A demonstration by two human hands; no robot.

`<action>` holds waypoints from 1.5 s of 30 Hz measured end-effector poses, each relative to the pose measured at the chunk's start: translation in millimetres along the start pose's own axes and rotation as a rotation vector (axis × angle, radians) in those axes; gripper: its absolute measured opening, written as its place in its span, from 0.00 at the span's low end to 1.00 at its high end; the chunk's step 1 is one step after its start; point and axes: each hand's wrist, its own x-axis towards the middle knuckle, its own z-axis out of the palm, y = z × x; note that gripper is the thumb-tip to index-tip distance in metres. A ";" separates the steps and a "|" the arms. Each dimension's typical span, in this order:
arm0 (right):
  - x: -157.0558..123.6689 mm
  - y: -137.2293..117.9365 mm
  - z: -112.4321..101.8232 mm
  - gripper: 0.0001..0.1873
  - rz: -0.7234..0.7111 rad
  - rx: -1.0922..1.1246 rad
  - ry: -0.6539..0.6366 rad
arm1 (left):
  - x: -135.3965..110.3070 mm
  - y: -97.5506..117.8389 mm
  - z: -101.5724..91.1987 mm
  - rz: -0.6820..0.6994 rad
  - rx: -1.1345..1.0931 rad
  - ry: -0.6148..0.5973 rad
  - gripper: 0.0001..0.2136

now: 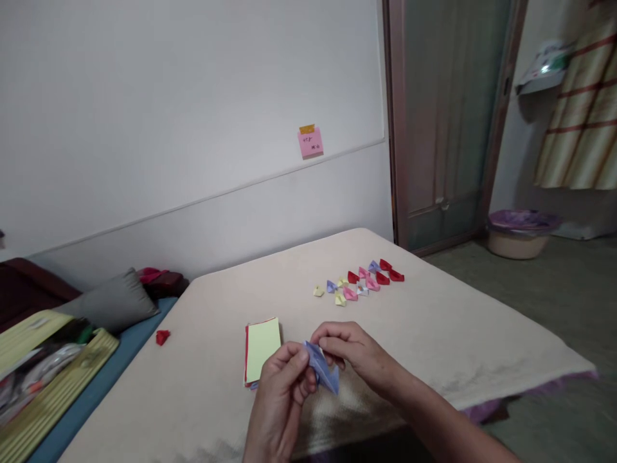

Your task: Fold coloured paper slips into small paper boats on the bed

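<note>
Holding folded blue paper (324, 369) over near side of bed (434, 341), right of paper stack (263, 350), pinched between thumb and fingers of left hand (284, 381) and fingertips of right hand (355, 352); likely light, thin, easily creased or torn, best gripped gently along layered folds.

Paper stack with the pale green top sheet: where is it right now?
In the head view, the paper stack lies on the cream cover, a little left of centre, just beyond the left hand.
</note>
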 end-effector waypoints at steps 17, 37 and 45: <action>-2.1 5.3 -4.4 0.08 0.017 0.014 -0.072 | 2.5 -1.8 -2.0 -0.023 0.066 0.064 0.07; -2.1 4.1 -5.4 0.05 0.001 -0.010 -0.082 | 1.2 -0.5 -5.3 -0.024 0.059 0.027 0.06; -3.4 0.5 -5.7 0.05 -0.034 -0.035 -0.031 | 2.5 -1.7 -4.3 0.008 0.024 0.051 0.05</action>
